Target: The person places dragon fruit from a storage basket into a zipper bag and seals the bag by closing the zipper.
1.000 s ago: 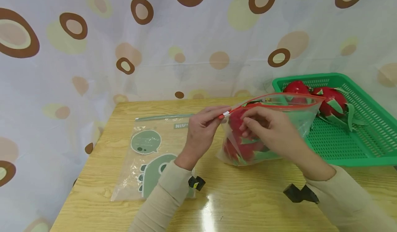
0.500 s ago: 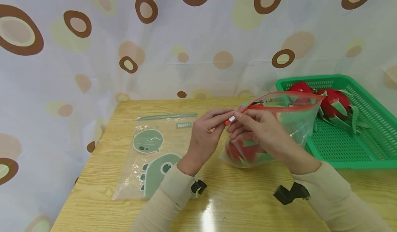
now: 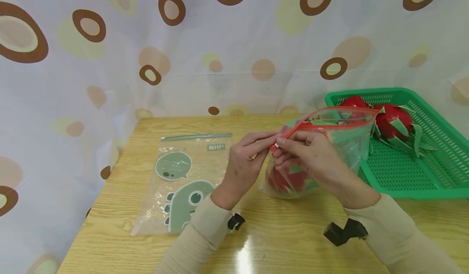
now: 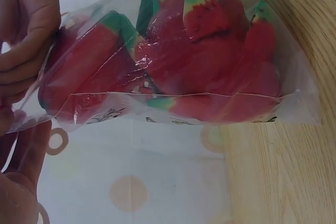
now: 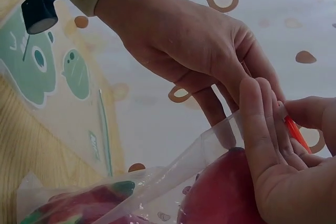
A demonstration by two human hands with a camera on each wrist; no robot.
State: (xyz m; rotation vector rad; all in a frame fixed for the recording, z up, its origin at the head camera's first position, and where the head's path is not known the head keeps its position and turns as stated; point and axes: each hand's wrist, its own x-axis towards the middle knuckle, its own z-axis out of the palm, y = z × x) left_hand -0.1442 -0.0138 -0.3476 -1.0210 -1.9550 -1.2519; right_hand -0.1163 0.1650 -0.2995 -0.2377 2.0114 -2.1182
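A clear zip bag [image 3: 351, 143] with a red zipper strip stands on the table, its mouth gaping toward the right. Inside it are red dragon fruits [image 4: 194, 51] with green-tipped scales, seen through the plastic. My left hand [image 3: 243, 164] pinches the left end of the red strip. Close against it, my right hand [image 3: 315, 156] pinches the small white slider [image 3: 277, 143] at that same end between thumb and fingers. In the right wrist view the right thumb presses the slider [image 5: 282, 109] by the left fingertips. The bag's lower part hangs below both hands.
Left on the wooden table [image 3: 121, 192] lies a flat zip bag [image 3: 174, 166] with a green dinosaur print. A green plastic basket [image 3: 406, 192] at the right holds red dragon fruits [image 3: 393, 121]. Behind stands a spotted cloth [image 3: 234, 33].
My right hand has moved left from in front of the bag to the slider and now pinches it. The bag's left corner has dropped slightly; the left hand keeps its hold.
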